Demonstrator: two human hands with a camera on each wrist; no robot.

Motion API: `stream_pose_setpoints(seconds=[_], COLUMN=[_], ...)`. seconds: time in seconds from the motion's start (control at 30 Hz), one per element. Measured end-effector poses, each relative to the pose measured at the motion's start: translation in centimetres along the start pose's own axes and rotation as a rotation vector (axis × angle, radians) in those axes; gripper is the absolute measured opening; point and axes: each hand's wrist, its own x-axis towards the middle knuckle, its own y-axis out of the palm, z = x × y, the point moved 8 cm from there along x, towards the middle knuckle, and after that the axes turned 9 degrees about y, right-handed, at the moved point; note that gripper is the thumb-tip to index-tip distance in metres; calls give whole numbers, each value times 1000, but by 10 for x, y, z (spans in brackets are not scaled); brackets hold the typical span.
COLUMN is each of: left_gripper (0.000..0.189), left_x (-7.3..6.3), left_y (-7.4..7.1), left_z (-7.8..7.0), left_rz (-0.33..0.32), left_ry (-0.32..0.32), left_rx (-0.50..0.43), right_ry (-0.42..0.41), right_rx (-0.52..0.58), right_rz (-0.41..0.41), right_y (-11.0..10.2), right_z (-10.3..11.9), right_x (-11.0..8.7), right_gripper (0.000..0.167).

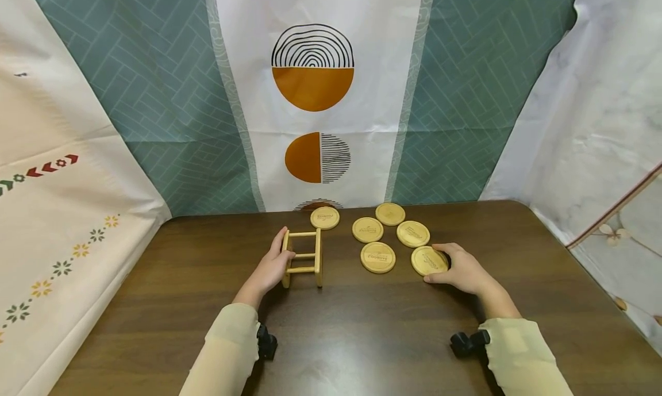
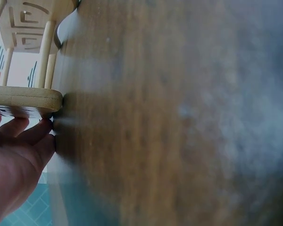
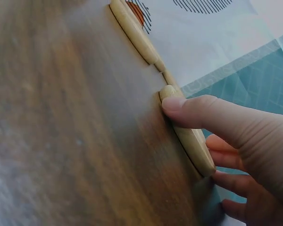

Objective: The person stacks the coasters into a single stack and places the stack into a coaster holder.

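Observation:
My left hand (image 1: 268,272) grips the left side of a small wooden coaster holder (image 1: 318,264), which stands on the table and has round bars between two side panels. In the left wrist view, the fingers lie against the outside of the near panel (image 2: 26,98), and a cut-out pattern shows on the far panel (image 2: 30,23). At the right, my right hand (image 1: 465,271) holds a round wooden coaster (image 1: 428,261) by its edge, thumb on the near side and fingers on the far side. The right wrist view shows this coaster (image 3: 191,141) flat at table level.
Several more round coasters lie flat on the dark wooden table (image 1: 362,327): one coaster (image 1: 324,218) behind the holder, another (image 1: 377,257) left of the held one, others farther back. A patterned cloth (image 1: 331,120) hangs along the table's back edge.

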Motion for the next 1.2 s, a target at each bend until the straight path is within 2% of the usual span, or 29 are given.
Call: stream_pose_setpoints(seconds=[0.33, 0.8, 1.2], left_gripper=[68, 58, 56], left_x=[-1, -1, -4], left_y=[-1, 3, 1], left_z=[4, 5, 4], left_rz=[-5, 18, 8], left_ry=[-2, 23, -31], left_rx=[-23, -39, 3], right_ry=[-20, 6, 29], right_rx=[-12, 12, 18], right_rz=[-48, -53, -58], right_y=[1, -7, -4], right_z=[2, 0, -1], right_x=[4, 2, 7], right_gripper=[82, 81, 85])
